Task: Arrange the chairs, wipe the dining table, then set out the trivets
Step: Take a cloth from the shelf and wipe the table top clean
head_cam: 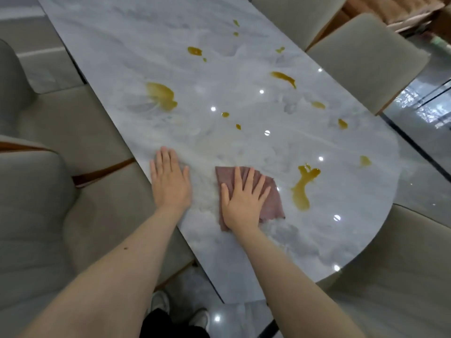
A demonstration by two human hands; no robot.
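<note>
A long grey marble dining table (151, 40) runs from the near right to the far left. Several yellow-brown spills mark it, the biggest a smear (161, 95) at mid-left and a streak (302, 189) near the rounded end. My right hand (244, 201) lies flat with spread fingers on a mauve cloth (274, 198) spread on the tabletop. My left hand (169, 181) rests flat on the bare table near its left edge, beside the cloth. No trivets are in view.
Beige upholstered chairs stand round the table: two at the left (36, 215), two at the far right (366, 59), one at the near right (402, 276). The floor is glossy tile (427, 118). My shoes (161, 303) show below.
</note>
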